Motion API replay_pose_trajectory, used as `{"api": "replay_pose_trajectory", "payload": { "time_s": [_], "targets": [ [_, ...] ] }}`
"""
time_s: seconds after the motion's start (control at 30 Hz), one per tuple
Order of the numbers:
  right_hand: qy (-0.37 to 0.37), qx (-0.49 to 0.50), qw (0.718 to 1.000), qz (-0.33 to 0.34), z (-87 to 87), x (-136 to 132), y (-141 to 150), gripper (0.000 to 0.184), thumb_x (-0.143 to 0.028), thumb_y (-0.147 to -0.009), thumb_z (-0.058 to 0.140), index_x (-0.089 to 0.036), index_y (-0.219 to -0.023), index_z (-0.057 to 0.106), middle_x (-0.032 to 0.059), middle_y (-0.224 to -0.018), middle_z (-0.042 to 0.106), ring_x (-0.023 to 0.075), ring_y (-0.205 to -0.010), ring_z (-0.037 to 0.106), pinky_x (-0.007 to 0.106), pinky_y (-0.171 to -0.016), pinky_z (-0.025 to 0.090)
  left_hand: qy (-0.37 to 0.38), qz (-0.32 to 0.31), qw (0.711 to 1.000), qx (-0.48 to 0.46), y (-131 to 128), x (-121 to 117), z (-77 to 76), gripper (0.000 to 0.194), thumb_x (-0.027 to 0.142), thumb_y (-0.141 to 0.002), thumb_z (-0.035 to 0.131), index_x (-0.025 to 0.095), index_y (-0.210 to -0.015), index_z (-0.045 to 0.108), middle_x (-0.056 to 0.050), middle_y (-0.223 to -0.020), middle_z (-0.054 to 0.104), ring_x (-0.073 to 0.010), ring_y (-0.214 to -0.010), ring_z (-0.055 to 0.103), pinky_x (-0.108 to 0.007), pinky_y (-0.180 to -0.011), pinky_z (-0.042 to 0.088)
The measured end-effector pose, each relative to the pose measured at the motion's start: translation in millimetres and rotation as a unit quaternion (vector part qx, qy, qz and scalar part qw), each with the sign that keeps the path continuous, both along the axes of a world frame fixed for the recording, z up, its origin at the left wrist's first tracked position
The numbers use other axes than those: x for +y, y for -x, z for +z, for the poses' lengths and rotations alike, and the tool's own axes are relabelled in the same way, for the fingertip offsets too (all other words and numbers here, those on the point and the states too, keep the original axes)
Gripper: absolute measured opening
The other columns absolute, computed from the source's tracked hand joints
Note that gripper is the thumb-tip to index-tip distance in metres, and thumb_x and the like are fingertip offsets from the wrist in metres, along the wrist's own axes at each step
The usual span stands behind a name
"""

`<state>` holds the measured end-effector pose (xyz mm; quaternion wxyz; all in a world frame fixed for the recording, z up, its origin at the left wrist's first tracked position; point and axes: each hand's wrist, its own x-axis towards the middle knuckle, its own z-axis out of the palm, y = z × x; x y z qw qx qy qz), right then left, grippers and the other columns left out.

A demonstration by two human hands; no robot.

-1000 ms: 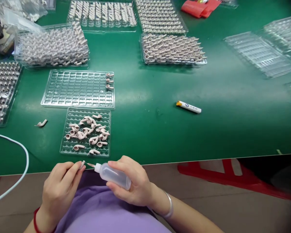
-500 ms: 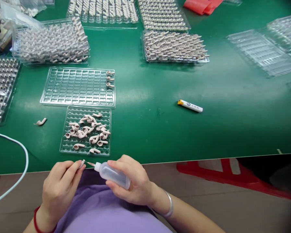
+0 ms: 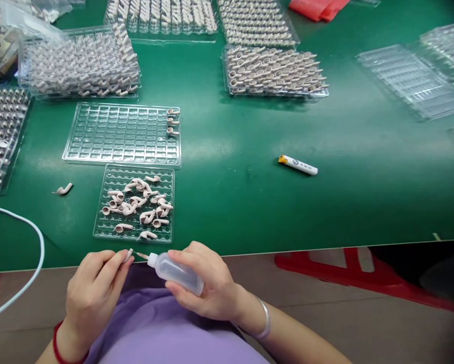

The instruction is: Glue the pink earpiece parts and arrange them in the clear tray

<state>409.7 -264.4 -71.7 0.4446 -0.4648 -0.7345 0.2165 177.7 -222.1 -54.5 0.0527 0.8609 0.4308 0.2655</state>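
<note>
Left hand (image 3: 94, 288): one, fingertips pinched together on a small pale curved piece (image 3: 129, 254), held at the table's near edge. Right hand (image 3: 211, 283): one, thumb and fingers wrapped around a translucent squeeze bottle (image 3: 179, 273), tipped on its side, its thin nozzle (image 3: 141, 256) aimed at that piece. Nozzle tip and piece: very near one another; contact, and any liquid passing, cannot be told. In judgement, both hands look braced for fine work, where a small slip could misplace the tip. Small clear tray (image 3: 101, 230): just beyond the hands, bearing a loose heap of like pieces (image 3: 147, 217). Large clear tray (image 3: 115, 134): beyond the small one, three pieces (image 3: 172, 121) lined along its right end, its other compartments unfilled. Single piece (image 3: 63, 189): on the green table (image 3: 227, 202), left of the small tray. White stick, yellow-ended (image 3: 298, 166): lying well apart, right.
</note>
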Motion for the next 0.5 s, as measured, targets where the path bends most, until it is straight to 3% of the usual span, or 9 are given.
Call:
{"api": "replay_pose_trajectory", "payload": {
  "time_s": [0.33,0.5],
  "targets": [
    [0.006,0.0,1.0,-0.001,-1.2,-1.3,0.8,0.051,-0.024,-0.082,0.062,-0.021,-0.13,0.046,0.0058,-0.085,0.069,0.0177,-0.063,0.055,0.031,-0.057,0.046,-0.004,-0.003,1.0,0.005,2.3,-1.9,-0.1,0.027,0.009,-0.08,0.071,0.018,-0.106,0.066,-0.004,-0.084,0.066,-0.0146,-0.071,0.061,-0.027,-0.07,0.051],
    [0.028,0.059,0.998,0.0,3.5,-2.4,-2.3,0.043,-0.027,-0.084,0.062,-0.021,-0.125,0.05,0.0056,-0.084,0.066,0.0166,-0.063,0.054,0.03,-0.055,0.047,-0.003,-0.003,1.0,0.003,1.6,0.3,-1.0,0.027,0.009,-0.08,0.072,0.016,-0.105,0.066,-0.005,-0.084,0.066,-0.0145,-0.072,0.061,-0.027,-0.07,0.051]
  ]
}}
